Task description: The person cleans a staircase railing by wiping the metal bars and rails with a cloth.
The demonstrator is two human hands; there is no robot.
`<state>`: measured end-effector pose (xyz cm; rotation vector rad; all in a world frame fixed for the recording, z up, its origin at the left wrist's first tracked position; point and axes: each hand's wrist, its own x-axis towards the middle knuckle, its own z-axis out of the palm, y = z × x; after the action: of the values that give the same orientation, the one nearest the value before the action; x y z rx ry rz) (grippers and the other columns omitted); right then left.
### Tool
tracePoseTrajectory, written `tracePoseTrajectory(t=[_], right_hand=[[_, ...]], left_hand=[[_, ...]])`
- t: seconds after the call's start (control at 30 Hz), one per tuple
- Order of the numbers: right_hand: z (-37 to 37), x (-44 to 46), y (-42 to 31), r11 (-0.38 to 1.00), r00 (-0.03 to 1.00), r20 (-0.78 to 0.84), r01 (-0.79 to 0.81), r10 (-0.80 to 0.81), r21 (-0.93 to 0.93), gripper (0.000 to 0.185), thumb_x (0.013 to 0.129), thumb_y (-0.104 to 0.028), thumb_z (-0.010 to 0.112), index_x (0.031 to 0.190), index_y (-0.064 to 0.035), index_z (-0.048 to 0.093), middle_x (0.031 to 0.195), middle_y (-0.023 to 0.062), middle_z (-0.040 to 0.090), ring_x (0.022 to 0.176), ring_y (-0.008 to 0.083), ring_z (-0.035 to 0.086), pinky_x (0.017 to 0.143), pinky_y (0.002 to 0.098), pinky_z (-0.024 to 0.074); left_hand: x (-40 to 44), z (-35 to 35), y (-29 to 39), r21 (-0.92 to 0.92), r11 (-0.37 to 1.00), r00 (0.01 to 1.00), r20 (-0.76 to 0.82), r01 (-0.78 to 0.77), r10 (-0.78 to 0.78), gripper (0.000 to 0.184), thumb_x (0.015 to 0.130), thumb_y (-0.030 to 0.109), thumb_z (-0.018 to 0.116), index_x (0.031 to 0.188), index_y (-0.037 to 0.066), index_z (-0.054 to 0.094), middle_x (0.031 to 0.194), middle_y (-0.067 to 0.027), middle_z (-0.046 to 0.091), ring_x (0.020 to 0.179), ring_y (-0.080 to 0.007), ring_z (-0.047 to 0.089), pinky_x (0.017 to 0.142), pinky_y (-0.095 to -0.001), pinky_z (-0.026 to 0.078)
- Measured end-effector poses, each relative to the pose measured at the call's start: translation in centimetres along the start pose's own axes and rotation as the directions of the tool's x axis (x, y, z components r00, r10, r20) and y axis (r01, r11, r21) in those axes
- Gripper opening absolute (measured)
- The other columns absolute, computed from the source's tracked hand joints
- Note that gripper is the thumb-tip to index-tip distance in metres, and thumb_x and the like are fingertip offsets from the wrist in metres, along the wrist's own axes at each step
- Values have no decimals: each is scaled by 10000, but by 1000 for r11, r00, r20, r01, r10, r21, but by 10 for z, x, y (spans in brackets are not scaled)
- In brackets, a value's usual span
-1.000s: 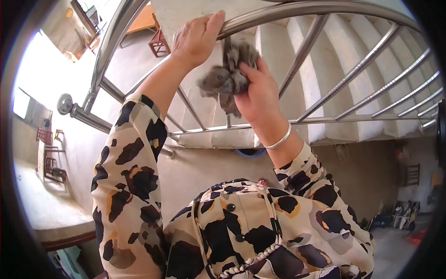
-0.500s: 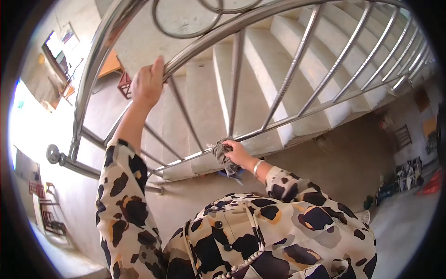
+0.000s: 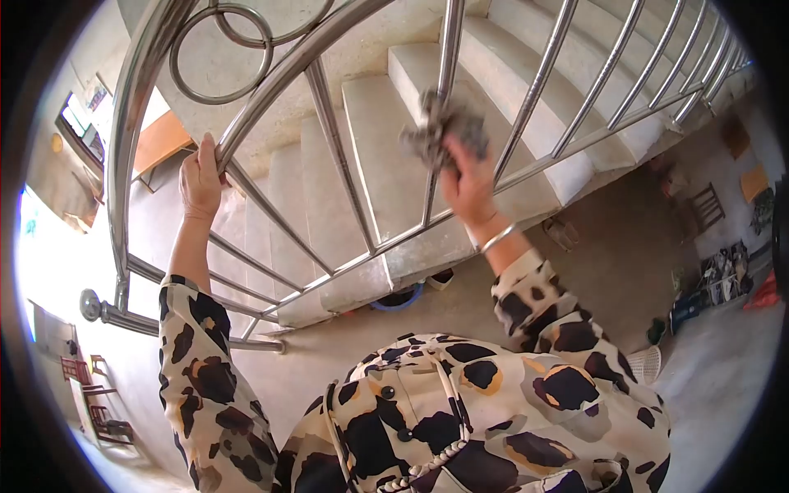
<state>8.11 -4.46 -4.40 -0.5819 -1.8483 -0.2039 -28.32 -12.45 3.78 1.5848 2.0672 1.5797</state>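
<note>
I see my bare right hand, closed on a crumpled grey cloth, has risen from the straight silver lower rail to partway up a shiny metal upright, bringing cloth against that stretch. My bare left hand curls on the curved silver handrail.

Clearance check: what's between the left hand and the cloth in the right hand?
Head view: two railing bars lie between the left hand and the cloth, with stair steps visible behind the bars.
</note>
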Motion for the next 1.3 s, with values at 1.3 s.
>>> tracePoseTrajectory(t=[1.3], right_hand=[[-96,-45,70,761,734,-200,-627,649,167,405,671,64,511,1056,-54,558,950,85,581,913,179,536,816,277,409]], left_hand=[[0,-5,-15,-33,999,984,-180,-7,1,462,892,415,380,583,76,432,497,3,377,432,-98,376,407,-231,318]])
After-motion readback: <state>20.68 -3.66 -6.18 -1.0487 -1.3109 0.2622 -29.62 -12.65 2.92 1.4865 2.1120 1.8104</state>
